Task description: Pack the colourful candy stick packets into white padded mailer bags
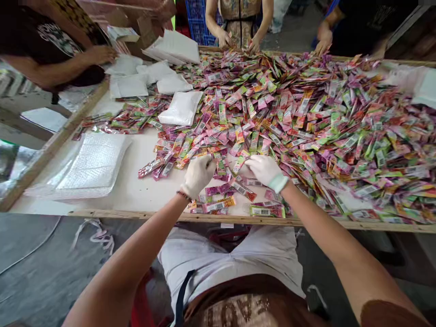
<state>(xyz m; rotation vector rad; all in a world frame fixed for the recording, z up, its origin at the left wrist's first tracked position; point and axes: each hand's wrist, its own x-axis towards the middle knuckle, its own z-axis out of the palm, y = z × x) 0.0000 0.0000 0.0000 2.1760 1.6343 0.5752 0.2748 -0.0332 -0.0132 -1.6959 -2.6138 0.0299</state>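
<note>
White gloves cover both hands at the centre of the frame, above the small packets (pixel 255 141). The left hand (pixel 199 175) is curled, its fingertips at the packets; whether it grips one I cannot tell. The right hand (pixel 264 170) reaches in from the right, fingers bent beside a green-and-pink packet (pixel 239 163); its grip is unclear too. Packets spread to the right side of the frame, some lying near the table's front wooden edge (pixel 238 219). White tabletop (pixel 143 195) shows between the left hand and the bubble mailers (pixel 93 165) at left. At the top, 3 people reach in.
</note>
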